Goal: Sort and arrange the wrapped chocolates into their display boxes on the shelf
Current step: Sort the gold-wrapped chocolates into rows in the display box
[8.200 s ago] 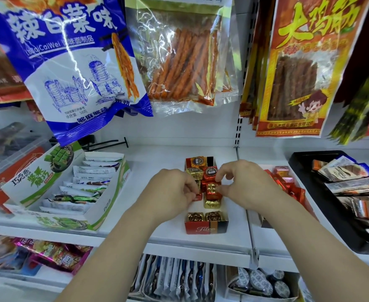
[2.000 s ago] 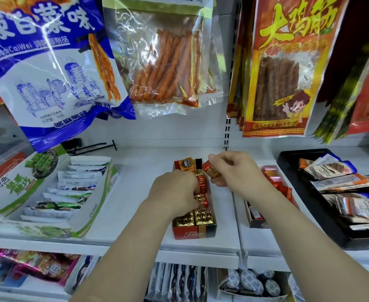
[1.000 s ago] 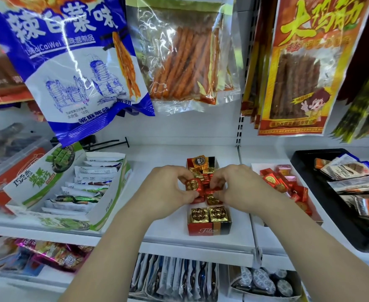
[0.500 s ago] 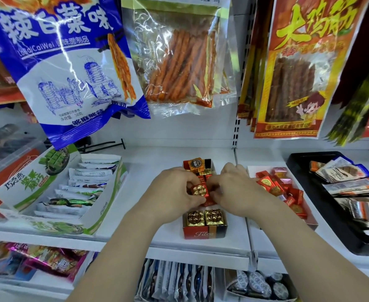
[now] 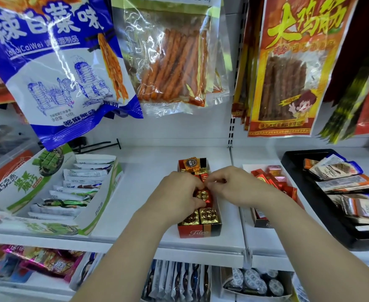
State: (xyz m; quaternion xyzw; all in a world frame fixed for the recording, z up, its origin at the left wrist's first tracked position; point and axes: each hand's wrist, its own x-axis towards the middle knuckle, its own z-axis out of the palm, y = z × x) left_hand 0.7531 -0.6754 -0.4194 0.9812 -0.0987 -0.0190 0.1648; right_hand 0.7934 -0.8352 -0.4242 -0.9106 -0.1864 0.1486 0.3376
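The scene is brightly, evenly lit, with only faint shadows. White glare streaks are seen on the clear snack bag [image 5: 168, 55] and the blue bag [image 5: 55, 62]. The shelf [image 5: 135, 240] edge is bowed by wide-angle distortion, and the far-right packets [image 5: 353, 101] are blurred.

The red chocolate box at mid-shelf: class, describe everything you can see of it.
The red box is a narrow open-topped carton, apparently cardboard, gold script on its front. It sits flat on the white shelf, foil-wrapped chocolates inside. Over its middle the left hand pinches one chocolate; the right hand reaches in beside it.
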